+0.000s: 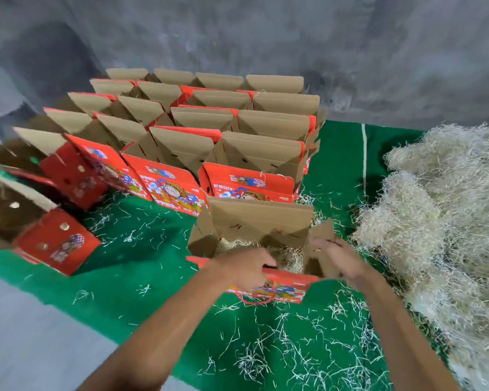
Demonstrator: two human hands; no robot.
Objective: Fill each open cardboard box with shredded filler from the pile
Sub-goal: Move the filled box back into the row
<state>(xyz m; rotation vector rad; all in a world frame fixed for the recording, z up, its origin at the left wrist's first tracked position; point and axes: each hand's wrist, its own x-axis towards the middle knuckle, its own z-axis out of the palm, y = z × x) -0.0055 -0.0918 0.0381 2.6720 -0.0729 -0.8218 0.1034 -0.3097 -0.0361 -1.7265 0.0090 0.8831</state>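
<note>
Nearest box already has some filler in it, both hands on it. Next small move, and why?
Probably reach the right hand to the filler pile for another handful. The nearest box holds only a shallow layer of filler low inside. The left hand grips its front wall, steadying it; the right hand rests at the side flap, close to the pile.
</note>
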